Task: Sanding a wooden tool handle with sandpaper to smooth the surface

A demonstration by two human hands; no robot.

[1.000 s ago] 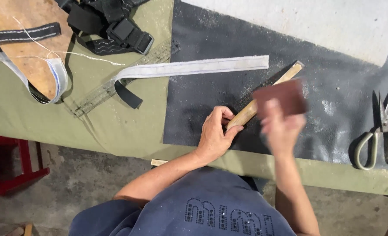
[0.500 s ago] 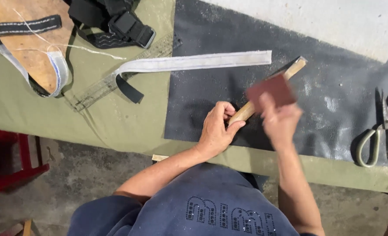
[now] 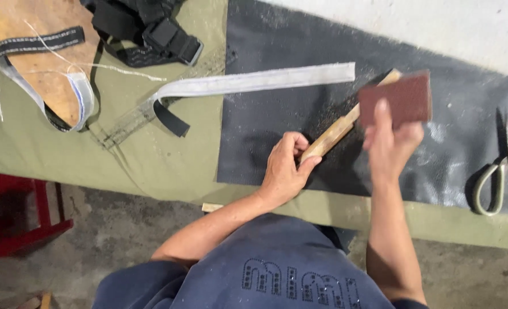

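One wooden stick (image 3: 338,130), one sanding block (image 3: 397,102), one scissors (image 3: 502,171).

Scissors (image 3: 502,171) cut off at right edge; stick's (image 3: 345,123) far end hidden behind the sanding block (image 3: 395,104); ruler (image 3: 151,111) partly under strap (image 3: 254,82).

An olive-green cloth (image 3: 151,160) is covering the worktable, running left to right. Below its near edge a rough grey concrete floor (image 3: 116,234) is showing, stained and dusty. At the left, part of a red wooden piece of furniture (image 3: 14,217) is standing on that floor. Far right, a pale whitish surface (image 3: 425,26) is catching soft, even light.
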